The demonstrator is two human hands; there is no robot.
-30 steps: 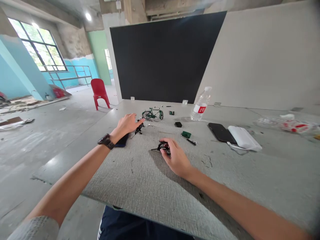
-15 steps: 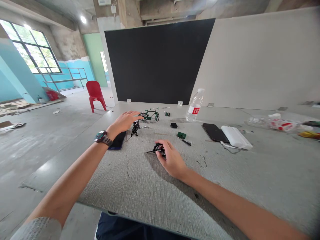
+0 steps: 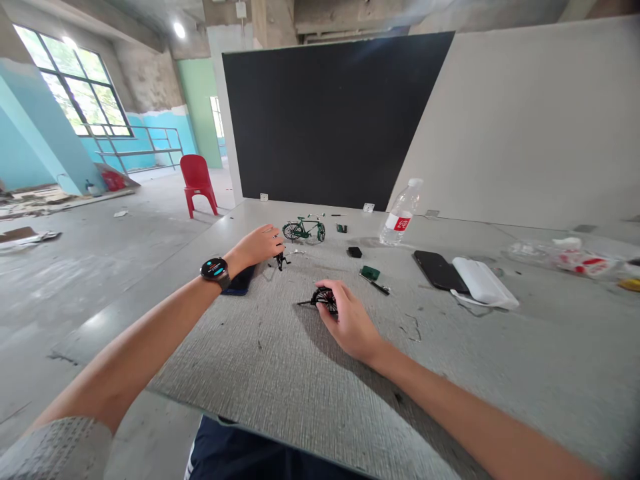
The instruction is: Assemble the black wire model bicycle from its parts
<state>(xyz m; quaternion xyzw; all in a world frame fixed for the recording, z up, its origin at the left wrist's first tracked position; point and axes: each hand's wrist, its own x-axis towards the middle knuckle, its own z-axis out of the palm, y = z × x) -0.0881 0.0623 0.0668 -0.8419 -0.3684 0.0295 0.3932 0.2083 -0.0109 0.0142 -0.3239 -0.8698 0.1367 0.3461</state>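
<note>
My left hand [image 3: 257, 245], with a watch on its wrist, has its fingers curled down over a small black model bicycle part [image 3: 281, 261] at the table's far left. The fingers hide the upper portion of that part. Nearer to me, my right hand [image 3: 347, 323] rests on the table, thumb and fingers closed around a black spoked toy wheel [image 3: 327, 300]. A thin black rod sticks out from the wheel toward the left. Just beyond my left hand stands a green model bicycle [image 3: 304, 230]. A dark phone [image 3: 239, 281] lies partly under my left wrist.
Right of centre lie a green piece [image 3: 371, 273], a screwdriver [image 3: 379, 287] and a black block [image 3: 355, 252]. A water bottle [image 3: 400, 213] stands behind them. Farther right are a black phone [image 3: 434, 268], a white case [image 3: 485, 283] and plastic packaging [image 3: 575, 257]. A dark panel [image 3: 330, 120] rises behind the table.
My left hand's outstretched fingers have bent down around the small black bicycle part. My right hand keeps its hold on the wheel. The view has shifted slightly.
</note>
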